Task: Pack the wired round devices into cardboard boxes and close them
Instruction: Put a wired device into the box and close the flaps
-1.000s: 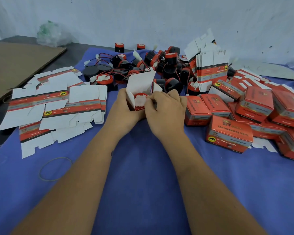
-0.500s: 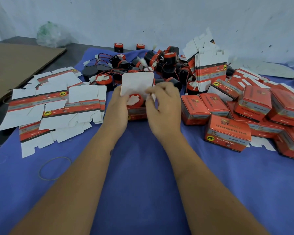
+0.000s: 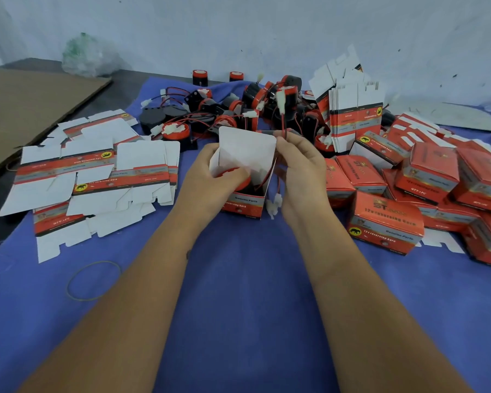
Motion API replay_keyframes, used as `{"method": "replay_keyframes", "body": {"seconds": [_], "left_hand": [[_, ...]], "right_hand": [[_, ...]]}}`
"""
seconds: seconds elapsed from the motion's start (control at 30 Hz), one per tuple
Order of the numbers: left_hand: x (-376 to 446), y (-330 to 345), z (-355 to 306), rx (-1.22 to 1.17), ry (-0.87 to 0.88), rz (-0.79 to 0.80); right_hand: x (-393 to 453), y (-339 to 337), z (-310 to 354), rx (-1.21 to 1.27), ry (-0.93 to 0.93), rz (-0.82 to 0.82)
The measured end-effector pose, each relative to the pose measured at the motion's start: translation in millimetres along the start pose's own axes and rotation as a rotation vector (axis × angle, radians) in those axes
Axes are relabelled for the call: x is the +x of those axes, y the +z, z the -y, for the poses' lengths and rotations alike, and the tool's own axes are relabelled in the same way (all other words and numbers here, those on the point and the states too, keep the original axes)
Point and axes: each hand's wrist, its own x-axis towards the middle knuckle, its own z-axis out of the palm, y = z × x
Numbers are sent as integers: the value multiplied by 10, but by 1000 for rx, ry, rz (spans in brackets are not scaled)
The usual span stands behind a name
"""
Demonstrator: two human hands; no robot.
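A blue cloth (image 3: 238, 293) covers the work surface. On its right side lies a heap of closed red boxes (image 3: 425, 194), and on its left side lie flat unfolded box blanks (image 3: 97, 171), white inside with a red band. Behind the hands is a pile of round black and red devices (image 3: 255, 106) with thin wires and white plugs. An upright stack of folded blanks (image 3: 355, 114) stands to the right of this pile.

In the middle stands 1 open cardboard box (image 3: 245, 202), its white lid flap raised. A round device (image 3: 236, 177) sits inside it, partly hidden. The left hand (image 3: 210, 180) grips the box at its left side, thumb curled over the device. The right hand (image 3: 301, 171) pinches the red wire (image 3: 284, 129) above the box; a white connector (image 3: 275, 204) hangs beside the box. A rubber band (image 3: 94, 280) lies near the left forearm.
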Motion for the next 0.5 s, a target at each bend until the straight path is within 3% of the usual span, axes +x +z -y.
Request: {"method": "replay_keyframes", "body": {"seconds": [0.07,0.2,0.4,0.5], "left_hand": [[1,-5,6,10,-1,-1],[13,1,23,17,-22,-10],[18,19,55,23,33,-28],[66,18,73,162,69,-20]], "right_hand": [[-39,22,43,-46,-85,-13],[-115,56,54,-393,-411,-119],[-258,132,-31,-715,-768,32],[-319,178,-112,-856,-882,129]]}}
